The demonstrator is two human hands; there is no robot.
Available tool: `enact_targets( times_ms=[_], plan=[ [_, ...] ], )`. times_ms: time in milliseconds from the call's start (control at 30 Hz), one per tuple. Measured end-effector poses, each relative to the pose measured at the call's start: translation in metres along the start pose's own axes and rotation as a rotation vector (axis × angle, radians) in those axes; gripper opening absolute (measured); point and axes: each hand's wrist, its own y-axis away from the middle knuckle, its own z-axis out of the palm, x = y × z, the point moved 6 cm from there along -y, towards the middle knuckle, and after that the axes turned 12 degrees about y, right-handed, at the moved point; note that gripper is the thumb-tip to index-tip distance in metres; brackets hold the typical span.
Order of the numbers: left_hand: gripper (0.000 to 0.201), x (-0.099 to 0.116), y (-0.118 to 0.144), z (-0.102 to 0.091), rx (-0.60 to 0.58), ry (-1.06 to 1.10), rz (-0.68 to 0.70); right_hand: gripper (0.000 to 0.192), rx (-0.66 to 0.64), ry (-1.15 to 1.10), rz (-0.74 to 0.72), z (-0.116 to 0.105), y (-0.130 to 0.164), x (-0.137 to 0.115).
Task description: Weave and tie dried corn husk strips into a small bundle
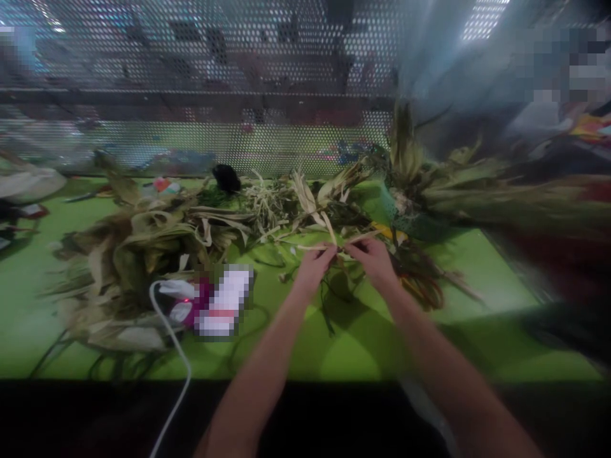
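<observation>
Left hand [312, 264] and right hand [375, 259] meet over the green table [477, 299], fingertips close together; both pinch a pale dried strip [329, 247] that runs between them, held just above the tabletop near its middle. Heap of husks [138, 254] lies left of the hands, loose leaves [286, 210] behind them, a further bundle [477, 184] to the right; white cable [174, 356] trails off the near edge; perforated screen [214, 83] stands along the far side.
</observation>
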Motion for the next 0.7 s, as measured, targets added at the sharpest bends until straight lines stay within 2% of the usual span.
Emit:
enact_targets(
  times_ms=[200, 367, 533, 633, 700],
  plan=[
    [0.020, -0.002, -0.001, 0.006, -0.102, -0.100, 0.035, 0.027, 0.034, -0.082, 0.061, 0.000, 0.000, 0.002],
    [0.013, -0.003, -0.004, 0.008, -0.138, -0.179, 0.096, 0.027, -0.011, -0.133, 0.070, 0.004, 0.000, 0.001],
    [0.011, -0.007, -0.007, 0.012, -0.227, -0.339, 0.141, 0.025, 0.044, -0.047, 0.035, 0.003, 0.001, 0.001],
    [0.013, -0.012, -0.009, 0.010, -0.236, -0.352, 0.112, 0.026, 0.051, -0.031, 0.031, 0.003, 0.001, 0.000],
    [0.015, -0.014, -0.010, 0.007, -0.192, -0.294, 0.087, 0.027, 0.059, -0.055, 0.054, 0.001, 0.000, 0.001]
  ],
)
